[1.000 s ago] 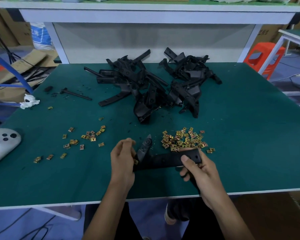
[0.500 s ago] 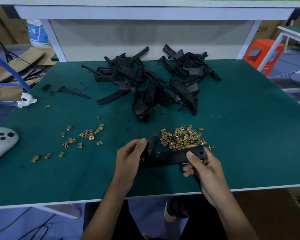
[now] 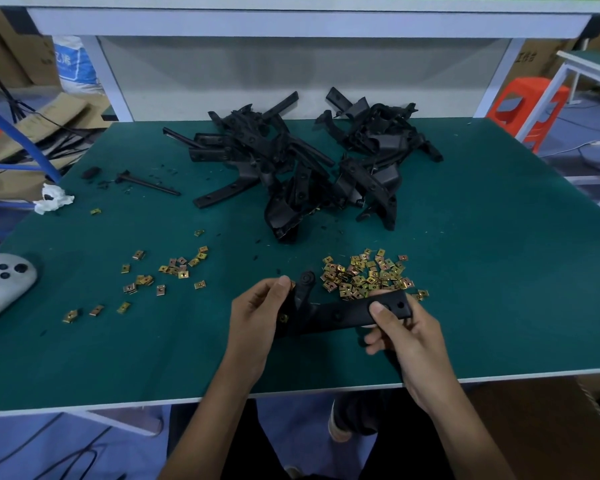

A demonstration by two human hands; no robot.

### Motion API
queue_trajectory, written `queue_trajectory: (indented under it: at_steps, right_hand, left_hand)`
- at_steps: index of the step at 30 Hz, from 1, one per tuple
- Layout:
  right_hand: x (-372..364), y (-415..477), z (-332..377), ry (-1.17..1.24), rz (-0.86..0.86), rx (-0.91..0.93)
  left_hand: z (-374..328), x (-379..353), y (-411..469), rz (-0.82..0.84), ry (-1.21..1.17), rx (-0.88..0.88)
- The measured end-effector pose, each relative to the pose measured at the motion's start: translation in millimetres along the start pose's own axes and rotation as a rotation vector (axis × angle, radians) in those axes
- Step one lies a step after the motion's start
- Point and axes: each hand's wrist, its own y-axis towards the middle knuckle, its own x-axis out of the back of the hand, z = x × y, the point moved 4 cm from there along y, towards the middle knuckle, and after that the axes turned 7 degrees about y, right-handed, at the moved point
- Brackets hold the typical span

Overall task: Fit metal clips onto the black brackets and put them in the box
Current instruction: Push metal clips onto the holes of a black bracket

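Note:
A long black bracket [image 3: 340, 315] is held just above the green table's near edge. My left hand [image 3: 257, 317] grips its left end, where a gold metal clip [image 3: 283, 318] shows beside the fingers. My right hand [image 3: 400, 332] pinches the bracket's right end, thumb on top. Right behind the bracket lies a heap of gold clips [image 3: 366, 277]. More clips [image 3: 167, 273] are scattered to the left. A big pile of black brackets [image 3: 302, 164] fills the table's far middle. A cardboard box [image 3: 548, 431] stands below the table's front right corner.
A grey controller [image 3: 2, 282] lies at the left edge, with a crumpled white tissue [image 3: 52, 199] farther back. A thin black strip [image 3: 146, 181] and a small black piece [image 3: 90, 172] lie at the back left. An orange stool [image 3: 527, 105] stands beyond the table's right side.
Both hands and the bracket have lifted slightly and moved a little away from me. My left fingers have shifted along the bracket's left end; the grip of the right hand is unchanged.

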Motion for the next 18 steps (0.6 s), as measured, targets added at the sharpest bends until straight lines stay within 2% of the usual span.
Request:
queue_trajectory:
  at_steps: [3,6,12,18]
  right_hand:
    - [-0.9,-0.3,-0.3,-0.016,-0.007,0.001]
    - [1.2,1.0,-2.9,0.067,-0.051,-0.023]
    - [2.3,2.3,-5.7,0.085,-0.064,-0.035]
    - [5.0,3.2,-7.0,0.065,-0.083,-0.034]
  left_hand:
    - [2.1,1.7,1.5,-0.014,-0.018,0.026]
    - [3.1,1.0,1.7,0.044,0.001,0.033]
    - [5.6,2.4,2.1,0.086,0.001,0.019]
    - [5.0,2.4,0.1,0.088,0.173,-0.04]
